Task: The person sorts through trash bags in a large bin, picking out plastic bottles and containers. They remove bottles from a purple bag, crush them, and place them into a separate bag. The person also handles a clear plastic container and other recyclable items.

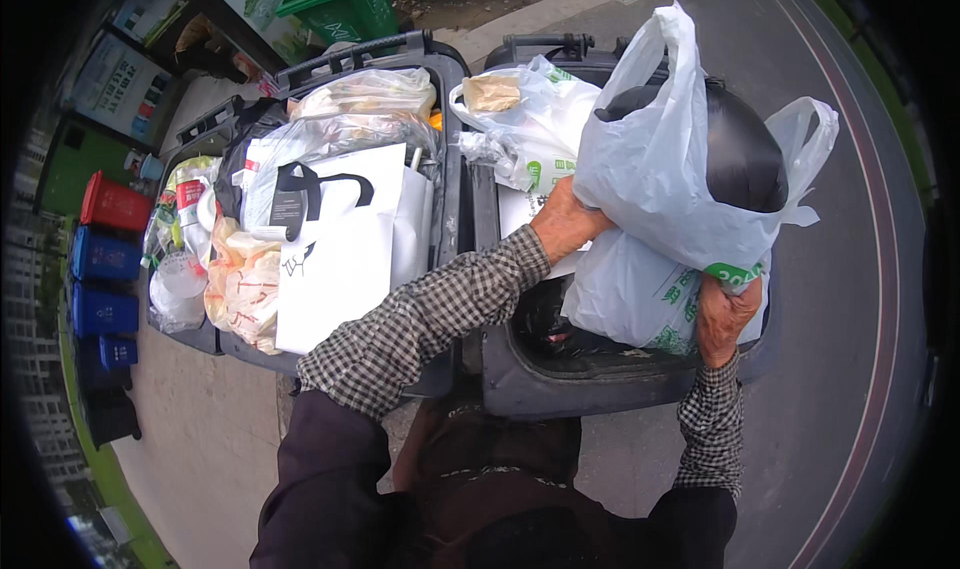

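Observation:
A white plastic carrier bag (655,184) with green print stands up over the right-hand dark grey wheeled bin (590,397). Its two handle loops point upward, and a stuffed black plastic bag (745,154) bulges from its mouth. My left hand (568,219) is closed on the carrier bag's left side. At the bag's lower right, my right hand (724,319) grips the plastic, its fingertips partly hidden. Beneath lies another white plastic bag (625,294) with green print, inside the bin. A third white bag (545,119), with a brown paper piece on it, sits toward the bin's back.
To the left, another dark grey bin (452,159) is heaped with bagged rubbish and a white paper bag (340,289) with black handles. A green bin (340,4) stands behind. Red (112,201) and blue bins (105,309) line the far left; a road (830,299) runs along the right.

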Motion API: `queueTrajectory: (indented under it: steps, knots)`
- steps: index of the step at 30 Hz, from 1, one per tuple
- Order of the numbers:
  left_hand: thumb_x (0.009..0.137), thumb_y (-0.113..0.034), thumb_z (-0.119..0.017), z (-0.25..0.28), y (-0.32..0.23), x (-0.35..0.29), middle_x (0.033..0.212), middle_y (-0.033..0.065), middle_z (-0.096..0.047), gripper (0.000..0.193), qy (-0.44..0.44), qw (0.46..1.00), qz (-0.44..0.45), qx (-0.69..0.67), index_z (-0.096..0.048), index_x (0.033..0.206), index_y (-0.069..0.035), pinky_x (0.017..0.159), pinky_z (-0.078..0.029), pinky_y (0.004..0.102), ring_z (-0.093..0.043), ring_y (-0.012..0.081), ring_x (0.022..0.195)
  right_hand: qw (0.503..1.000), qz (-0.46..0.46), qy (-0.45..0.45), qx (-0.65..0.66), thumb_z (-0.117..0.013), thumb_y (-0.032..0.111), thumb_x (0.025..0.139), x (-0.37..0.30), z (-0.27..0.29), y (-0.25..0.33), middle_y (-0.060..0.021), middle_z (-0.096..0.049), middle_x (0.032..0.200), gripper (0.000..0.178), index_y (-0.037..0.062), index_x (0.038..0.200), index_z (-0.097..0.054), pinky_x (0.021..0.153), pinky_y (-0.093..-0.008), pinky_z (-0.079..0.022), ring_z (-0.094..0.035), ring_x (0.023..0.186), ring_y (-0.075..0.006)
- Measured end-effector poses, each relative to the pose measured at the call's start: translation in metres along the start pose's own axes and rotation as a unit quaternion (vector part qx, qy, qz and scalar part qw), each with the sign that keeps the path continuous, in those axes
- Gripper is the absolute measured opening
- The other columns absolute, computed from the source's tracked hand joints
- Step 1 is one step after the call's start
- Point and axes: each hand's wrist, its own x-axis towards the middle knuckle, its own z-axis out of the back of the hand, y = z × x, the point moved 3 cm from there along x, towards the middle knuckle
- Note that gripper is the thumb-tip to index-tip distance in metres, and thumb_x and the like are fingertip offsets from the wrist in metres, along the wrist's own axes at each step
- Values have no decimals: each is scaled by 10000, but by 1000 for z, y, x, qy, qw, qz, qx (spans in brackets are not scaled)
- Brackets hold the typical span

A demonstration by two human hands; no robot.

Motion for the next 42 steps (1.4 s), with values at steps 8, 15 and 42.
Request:
queueTrajectory:
  steps: [8,15,42]
  knots:
    - [810,-208,-750,58,-161,-51,1015,213,-761,316,-182,892,-410,48,-748,1054,-6,873,-570,383,-743,340,955,978,207,38,15,-649,61,993,105,-15,156,-181,-695,1285,345,-61,1315,-659,1051,-321,-473,-653,1184,-215]
    - [962,-227,-667,233,-309,-213,1009,149,-757,275,-51,894,-373,241,-740,1079,11,836,-550,321,-705,166,925,866,472,164,11,-491,216,1095,63,-176,321,-205,-579,1444,441,-44,1448,-534,1149,-379,-464,-586,1316,-268]
    - [906,-317,-711,361,-144,-329,1344,208,-597,463,-91,669,-144,724,-652,1310,-99,967,-491,464,-602,391,1167,941,-193,203,190,-691,335,901,-157,-480,255,-322,-655,1107,491,-85,1136,-598,882,-474,-526,-664,1008,-441]
